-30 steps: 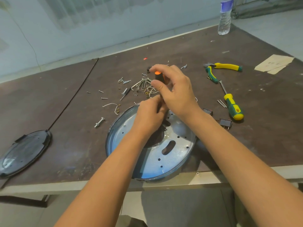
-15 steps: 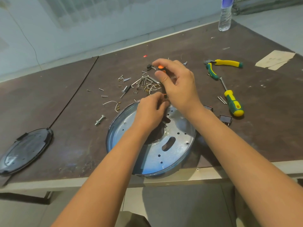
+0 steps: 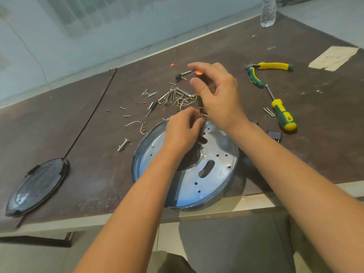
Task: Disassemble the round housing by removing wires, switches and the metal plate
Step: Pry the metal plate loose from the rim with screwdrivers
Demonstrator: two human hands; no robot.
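Orange-capped screwdriver [image 3: 200, 104] gripped by right hand [image 3: 220, 97]; left hand [image 3: 182, 132] pinches shaft (over round housing [image 3: 135, 161]).

Your left hand [image 3: 183, 131] hides the tip of the black, orange-capped screwdriver [image 3: 200, 102] at 12 o'clock on the round blue housing [image 3: 135, 164]. Your right forearm [image 3: 275, 164] covers part of a black rectangular switch [image 3: 255, 122] at 2 o'clock. The top edge crops the clear plastic bottle [image 3: 267, 14].

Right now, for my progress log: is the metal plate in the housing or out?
In: the metal plate sits within the round housing.
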